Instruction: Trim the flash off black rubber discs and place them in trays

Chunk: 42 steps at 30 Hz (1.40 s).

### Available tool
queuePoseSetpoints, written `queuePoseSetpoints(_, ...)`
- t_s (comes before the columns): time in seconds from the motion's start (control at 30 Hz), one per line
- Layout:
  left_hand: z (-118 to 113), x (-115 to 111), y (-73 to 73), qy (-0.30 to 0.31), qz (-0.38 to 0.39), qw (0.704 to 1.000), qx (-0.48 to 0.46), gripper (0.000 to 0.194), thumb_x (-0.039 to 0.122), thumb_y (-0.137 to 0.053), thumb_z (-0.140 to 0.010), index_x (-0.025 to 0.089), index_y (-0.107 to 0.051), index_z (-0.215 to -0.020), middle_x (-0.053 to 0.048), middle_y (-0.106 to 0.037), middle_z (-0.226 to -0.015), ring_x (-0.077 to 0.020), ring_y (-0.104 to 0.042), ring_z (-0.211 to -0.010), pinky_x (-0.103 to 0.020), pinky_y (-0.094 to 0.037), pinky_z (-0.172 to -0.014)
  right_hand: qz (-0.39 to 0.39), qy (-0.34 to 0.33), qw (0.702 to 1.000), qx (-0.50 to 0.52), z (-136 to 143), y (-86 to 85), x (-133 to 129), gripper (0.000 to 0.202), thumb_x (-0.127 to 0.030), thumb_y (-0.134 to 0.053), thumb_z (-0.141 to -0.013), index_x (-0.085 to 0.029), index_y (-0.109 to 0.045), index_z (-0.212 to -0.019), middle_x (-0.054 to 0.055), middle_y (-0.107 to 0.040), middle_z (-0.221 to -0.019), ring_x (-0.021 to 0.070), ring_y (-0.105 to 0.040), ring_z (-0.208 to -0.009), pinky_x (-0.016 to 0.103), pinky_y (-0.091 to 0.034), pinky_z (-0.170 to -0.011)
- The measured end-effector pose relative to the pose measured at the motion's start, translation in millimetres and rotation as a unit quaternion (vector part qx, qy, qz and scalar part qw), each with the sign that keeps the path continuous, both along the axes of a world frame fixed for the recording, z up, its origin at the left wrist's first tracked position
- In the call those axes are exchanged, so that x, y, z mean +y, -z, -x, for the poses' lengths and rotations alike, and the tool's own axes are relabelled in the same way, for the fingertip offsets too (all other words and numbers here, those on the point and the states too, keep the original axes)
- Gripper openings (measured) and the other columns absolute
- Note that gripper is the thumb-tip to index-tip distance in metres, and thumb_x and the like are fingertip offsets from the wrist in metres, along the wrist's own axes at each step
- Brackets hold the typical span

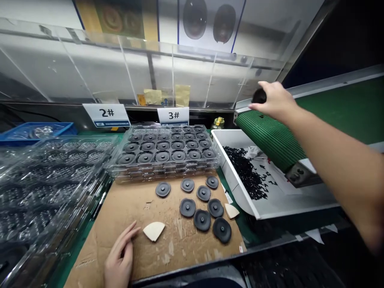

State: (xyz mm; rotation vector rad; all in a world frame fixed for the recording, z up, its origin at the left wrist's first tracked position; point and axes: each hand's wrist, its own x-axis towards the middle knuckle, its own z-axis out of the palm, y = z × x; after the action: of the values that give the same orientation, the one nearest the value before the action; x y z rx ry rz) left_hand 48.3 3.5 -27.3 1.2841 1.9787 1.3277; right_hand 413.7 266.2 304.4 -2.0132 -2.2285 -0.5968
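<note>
My right hand point(274, 100) is raised at the upper right beside the green conveyor belt, its fingers closed on a dark round part point(259, 96). On the cardboard point(132, 204) rests my left hand point(121, 256), holding nothing, fingers apart, just left of a cream wedge-shaped pad point(154, 231). Several black discs point(202, 220) with small central studs lie on the cardboard's right half. A second cream wedge point(231, 211) is at its right edge. Behind the cardboard, a clear plastic tray point(163, 170) holds rows of similar discs; a few back-left pockets hold none.
A white bin point(237, 184) with small black pieces stands at the right, partly under the ribbed green belt point(270, 136). Stacked clear trays point(54, 180) and a blue tray point(69, 129) are at the left. Signs marked 2# point(106, 115) and 3# point(173, 116) stand behind.
</note>
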Motion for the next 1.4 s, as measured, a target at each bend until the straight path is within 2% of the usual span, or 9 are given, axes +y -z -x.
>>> queuePoseSetpoints(0.13,-32.4,-12.7,-41.0,-0.065,-0.020,0.995,-0.079,0.030,0.032,-0.051,-0.082,0.024,-0.056,-0.110,-0.008,-0.059,-0.121,-0.0236,-0.053,-0.115,-0.043,-0.039,-0.101,0.154,-0.204,0.961,0.106,68.4,35.9,-63.5,0.056,-0.053,-0.052,-0.080,-0.024,-0.044,-0.127,0.004,-0.055,-0.116,0.0137,-0.057,-0.093,0.021,-0.044,-0.077)
queuePoseSetpoints(0.27,-72.0,-19.0,-75.0,0.140,-0.211,0.967,0.012,0.066,0.019,-0.073,-0.064,0.034,-0.048,-0.124,-0.006,-0.058,-0.126,-0.0235,-0.053,-0.115,-0.040,-0.040,-0.099,0.525,-0.279,0.698,0.399,105.0,124.5,-156.4,0.061,-0.053,-0.069,-0.066,-0.026,-0.050,-0.118,0.003,-0.059,-0.110,0.0193,-0.058,-0.092,0.028,-0.049,-0.077)
queuePoseSetpoints(0.33,-86.9,-19.0,-83.2,0.197,-0.254,0.947,0.013,0.071,0.020,-0.078,-0.054,0.036,-0.053,-0.119,-0.007,-0.063,-0.119,-0.0273,-0.055,-0.113,-0.045,-0.036,-0.101,0.599,-0.235,0.558,0.524,112.1,168.3,-188.5,0.060,-0.059,-0.061,-0.071,-0.024,-0.049,-0.118,0.005,-0.060,-0.107,0.0204,-0.060,-0.092,0.029,-0.050,-0.076)
queuePoseSetpoints(0.4,-95.7,-19.5,-86.3,0.200,-0.199,0.958,-0.049,0.056,0.020,-0.075,-0.059,0.034,-0.060,-0.111,-0.009,-0.067,-0.112,-0.0278,-0.058,-0.109,-0.045,-0.034,-0.100,0.578,-0.213,0.502,0.607,117.1,203.0,-209.2,0.063,-0.068,-0.055,-0.070,-0.024,-0.051,-0.116,0.006,-0.060,-0.107,0.0231,-0.058,-0.099,0.034,-0.048,-0.085)
queuePoseSetpoints(0.63,-77.7,-32.8,-74.7,0.184,-0.002,0.951,-0.247,0.040,0.025,-0.074,-0.063,0.030,-0.068,-0.102,-0.010,-0.068,-0.110,-0.0292,-0.058,-0.105,-0.042,-0.036,-0.099,0.507,-0.201,0.570,0.615,135.0,254.4,-242.8,0.063,-0.069,-0.033,-0.080,-0.026,-0.047,-0.124,0.006,-0.065,-0.087,0.0228,-0.066,-0.081,0.032,-0.054,-0.069)
queuePoseSetpoints(0.83,-31.3,-36.5,-62.8,0.015,0.026,0.789,-0.614,0.062,0.035,-0.071,-0.066,0.037,-0.045,-0.123,-0.007,-0.059,-0.123,-0.0286,-0.055,-0.112,-0.042,-0.042,-0.096,0.319,-0.176,0.844,0.394,176.2,278.1,-206.3,0.042,-0.041,-0.042,-0.089,-0.016,-0.052,-0.122,0.009,-0.058,-0.090,0.0228,-0.063,-0.073,0.038,-0.053,-0.067)
queuePoseSetpoints(1.0,-5.8,-42.2,-72.2,-0.003,-0.013,0.712,-0.702,0.052,0.037,-0.069,-0.068,0.033,-0.053,-0.117,-0.005,-0.059,-0.124,-0.0280,-0.052,-0.115,-0.035,-0.042,-0.097,0.292,-0.242,0.841,0.387,216.8,306.1,-209.2,0.031,-0.027,-0.049,-0.086,-0.017,-0.055,-0.114,0.015,-0.050,-0.116,0.0292,-0.053,-0.104,0.045,-0.045,-0.085)
queuePoseSetpoints(1.13,1.9,-47.2,-76.8,-0.014,-0.030,0.698,-0.715,0.048,0.038,-0.064,-0.071,0.030,-0.053,-0.118,-0.010,-0.057,-0.127,-0.0288,-0.051,-0.117,-0.036,-0.041,-0.098,0.302,-0.314,0.809,0.396,222.6,309.7,-218.9,0.024,-0.020,-0.043,-0.087,-0.018,-0.058,-0.106,0.009,-0.062,-0.094,0.0242,-0.057,-0.085,0.042,-0.046,-0.078)
queuePoseSetpoints(1.4,1.5,-42.1,-79.3,-0.018,-0.003,0.713,-0.701,0.057,0.035,-0.071,-0.066,0.027,-0.054,-0.120,-0.008,-0.060,-0.121,-0.0259,-0.055,-0.112,-0.037,-0.039,-0.100,0.270,-0.328,0.771,0.474,231.9,228.1,-207.3,0.032,-0.022,-0.046,-0.089,-0.025,-0.048,-0.120,0.005,-0.061,-0.105,0.0186,-0.056,-0.090,0.033,-0.045,-0.078)
